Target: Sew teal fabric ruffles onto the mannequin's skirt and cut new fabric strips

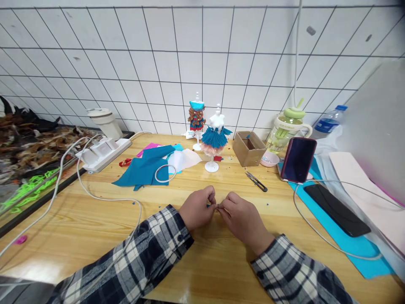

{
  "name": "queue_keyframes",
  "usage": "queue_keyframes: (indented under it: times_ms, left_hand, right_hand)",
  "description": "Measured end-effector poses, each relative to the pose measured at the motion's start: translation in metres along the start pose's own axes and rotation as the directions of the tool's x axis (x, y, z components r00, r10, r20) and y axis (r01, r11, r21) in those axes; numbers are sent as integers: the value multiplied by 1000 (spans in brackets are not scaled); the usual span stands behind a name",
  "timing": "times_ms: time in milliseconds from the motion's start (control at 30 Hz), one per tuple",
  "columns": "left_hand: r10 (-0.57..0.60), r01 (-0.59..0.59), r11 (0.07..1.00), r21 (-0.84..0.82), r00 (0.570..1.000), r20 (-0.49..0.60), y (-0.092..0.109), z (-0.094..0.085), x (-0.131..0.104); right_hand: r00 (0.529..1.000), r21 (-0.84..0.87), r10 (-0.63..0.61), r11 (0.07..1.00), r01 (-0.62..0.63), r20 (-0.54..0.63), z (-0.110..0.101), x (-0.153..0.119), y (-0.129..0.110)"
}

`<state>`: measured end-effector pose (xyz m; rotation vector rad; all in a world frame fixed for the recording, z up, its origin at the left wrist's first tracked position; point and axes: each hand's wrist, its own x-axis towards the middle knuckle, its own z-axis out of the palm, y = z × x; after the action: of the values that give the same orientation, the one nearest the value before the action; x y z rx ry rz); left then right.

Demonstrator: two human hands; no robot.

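My left hand [198, 209] and my right hand [242, 217] meet over the wooden table, fingertips pinched close together. Between them is something tiny and dark, too small to name; a bit of blue shows at my left fingers. Beyond my hands stands a small white mannequin [217, 121] wearing a teal and pink ruffled skirt [214, 140]. Behind it, to the left, is a second mannequin in a brown, teal and red outfit [196, 117]. Small thread snips [257, 181] lie to the right, beyond my right hand.
Teal fabric [147, 166] and a white ring [165, 173] lie left. A power strip [107, 155] trails a cable. On the right are a cardboard box [249, 148], a pink bowl [270, 159], an upright phone [298, 160], a flat black phone [337, 210] and a bottle [329, 121].
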<state>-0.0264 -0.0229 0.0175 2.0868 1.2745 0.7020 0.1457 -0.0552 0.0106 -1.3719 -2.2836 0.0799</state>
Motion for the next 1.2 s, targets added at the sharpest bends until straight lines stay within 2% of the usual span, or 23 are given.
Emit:
queue_keyframes:
  times_ms: [67, 100, 200, 267, 367, 433, 500, 600, 667, 733, 867, 967, 1100, 1200]
  left_hand:
    - [-76, 61, 968, -245, 996, -56, -3, 1, 3]
    - [-119, 91, 916, -390, 992, -46, -4, 1, 4]
    - [-183, 168, 665, -728, 981, 59, -7, 3, 7]
    - [-194, 179, 536, -825, 977, 86, -7, 4, 7]
    - [-200, 172, 471, -865, 976, 86, -5, 5, 7]
    - [-193, 178, 505, -845, 977, 90, -3, 6, 7]
    - [-191, 155, 615, -773, 981, 44, -1, 6, 6]
    - [-147, 65, 859, -508, 982, -123, 3, 3, 4]
    - [-79, 15, 947, -320, 979, -189, 6, 0, 2]
    - [-35, -9, 975, -220, 980, -198, 8, -2, 0]
    - [-6, -23, 989, -147, 981, -195, 10, -2, -3]
    - [-22, -20, 980, -200, 978, -208, 10, 0, -2]
    - [-115, 34, 910, -413, 979, -171, 7, 2, 1]
    - [-90, 39, 943, -331, 986, -140, 3, 3, 2]
  right_hand:
    - [995, -38, -41, 999, 37, -92, 0, 0, 0]
    - [989, -43, -56, 998, 51, -138, -1, 0, 0]
    - [971, -23, -78, 997, 75, -227, -3, 0, 1]
    - [964, 13, -79, 996, 86, -255, -4, 0, 2]
    - [948, 111, -24, 992, 62, -317, -3, 1, 4]
    - [940, 172, 24, 984, 37, -341, -3, 1, 5]
    - [945, 195, 42, 981, 24, -325, -3, 1, 6]
    - [963, 185, 57, 983, -8, -262, -5, 2, 6]
    - [972, 184, 81, 982, -40, -220, -6, 2, 6]
    - [977, 181, 93, 982, -58, -194, -6, 3, 7]
    - [983, 111, 69, 992, -51, -173, -6, 1, 9]
    - [988, 12, 7, 1000, -5, -155, -9, 0, 8]
    - [991, -37, -54, 998, 49, -122, -12, -1, 5]
    - [994, 27, -11, 1000, 14, -110, -11, 1, 7]
